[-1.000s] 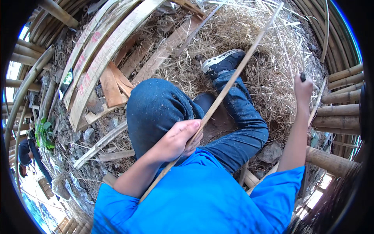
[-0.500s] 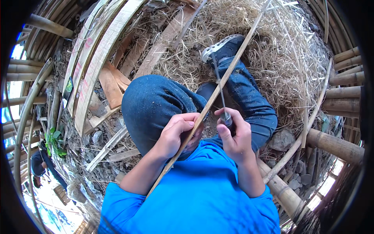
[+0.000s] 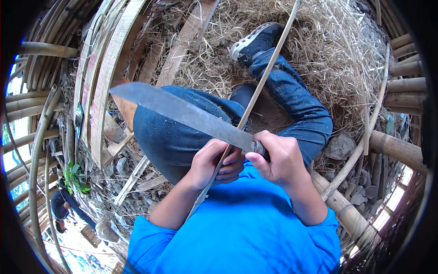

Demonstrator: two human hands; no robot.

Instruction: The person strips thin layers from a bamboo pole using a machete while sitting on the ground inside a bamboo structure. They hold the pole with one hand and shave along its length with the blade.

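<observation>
My left hand (image 3: 219,163) is closed around a long, thin bamboo strip (image 3: 266,75), which slants from under my left arm up past my shoe. In my right hand (image 3: 284,157) is the dark handle of a machete (image 3: 182,112). Its broad grey blade lies flat side up, pointing left over my bent left knee, and crosses over the strip just above my left fingers. Whether the edge touches the strip I cannot tell.
Long pale planks (image 3: 106,77) lean at the left beside brown boards (image 3: 182,45). Dry shavings (image 3: 328,68) cover the ground ahead. Thick bamboo poles (image 3: 397,148) stand at the right, near stones (image 3: 340,146). Another person (image 3: 64,205) is at the far left.
The machete has swung left and turned from edge-on to showing its flat side. My right hand has rolled over with it. My left hand keeps its hold on the strip.
</observation>
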